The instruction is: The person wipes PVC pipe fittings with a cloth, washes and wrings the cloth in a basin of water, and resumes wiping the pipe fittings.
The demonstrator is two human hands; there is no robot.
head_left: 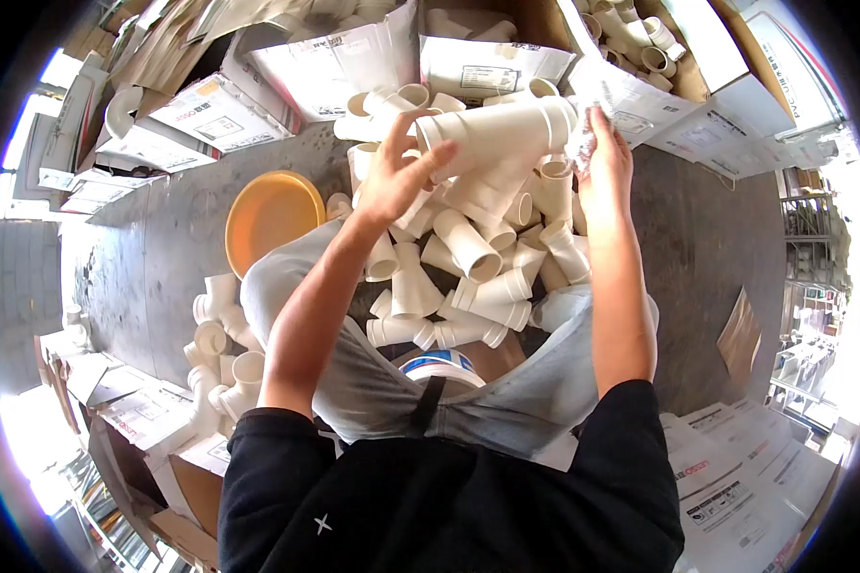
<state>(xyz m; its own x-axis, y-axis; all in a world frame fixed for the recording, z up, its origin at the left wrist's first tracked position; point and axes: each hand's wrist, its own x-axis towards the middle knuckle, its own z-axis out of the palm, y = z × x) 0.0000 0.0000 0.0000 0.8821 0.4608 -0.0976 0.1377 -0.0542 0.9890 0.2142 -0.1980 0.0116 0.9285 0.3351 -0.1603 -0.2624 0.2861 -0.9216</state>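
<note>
A large cream-white plastic pipe fitting (pixel 497 134), with a side branch angling down, is held up sideways over the heap. My left hand (pixel 392 181) grips its left end, thumb across the near side of the rim. At the opposite end, my right hand (pixel 606 167) is closed on a crumpled whitish rag (pixel 581 145) close against the fitting's rim; whether the fingers also touch the fitting is hidden. Below both hands lies a heap of similar pipe fittings (pixel 467 246), piled loosely on the floor between my legs.
An orange basin (pixel 273 218) stands left of the heap. Cardboard boxes (pixel 334 67) line the far side; another box of fittings (pixel 726 72) is at the far right. More fittings (pixel 244 377) lie at lower left. A white bucket (pixel 441 369) sits between my thighs. Flat cardboard (pixel 739 334) lies right.
</note>
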